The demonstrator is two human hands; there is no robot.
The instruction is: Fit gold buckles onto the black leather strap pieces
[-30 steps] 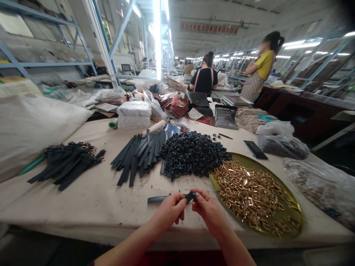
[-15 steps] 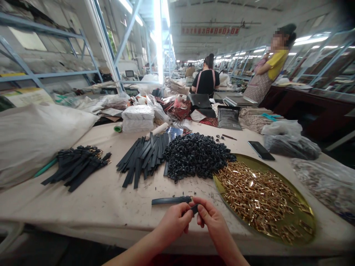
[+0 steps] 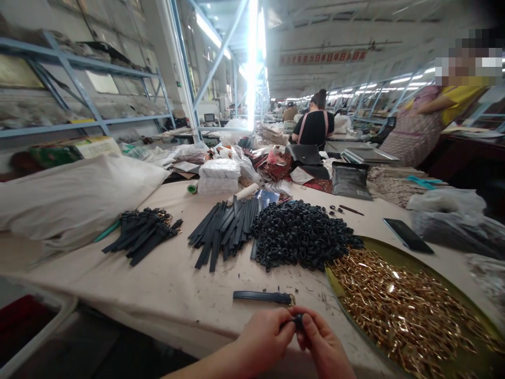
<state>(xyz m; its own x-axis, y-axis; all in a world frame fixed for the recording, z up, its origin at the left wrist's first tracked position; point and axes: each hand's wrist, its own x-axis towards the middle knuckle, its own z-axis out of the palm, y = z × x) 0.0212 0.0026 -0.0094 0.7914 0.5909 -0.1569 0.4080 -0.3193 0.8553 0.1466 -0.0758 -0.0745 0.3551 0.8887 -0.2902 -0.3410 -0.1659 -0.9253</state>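
Item: small black loop (image 3: pixel 298 320), at the table's near edge. We pinch it between the fingertips of our left hand (image 3: pixel 265 339) and right hand (image 3: pixel 321 348). Just beyond lies a dark strap (image 3: pixel 262 297); further back, a heap of black loops (image 3: pixel 302 235); to the right, a tray (image 3: pixel 398 248) of gold buckles (image 3: pixel 410 305).

A long factory hall is lit by ceiling light strips (image 3: pixel 252 47) at upper centre. Blue metal shelving (image 3: pixel 74 95) is seen upper left; a red banner (image 3: pixel 323 56) is hung above.

Factory floor: worktables (image 3: pixel 165 284), shelving (image 3: pixel 79 95).
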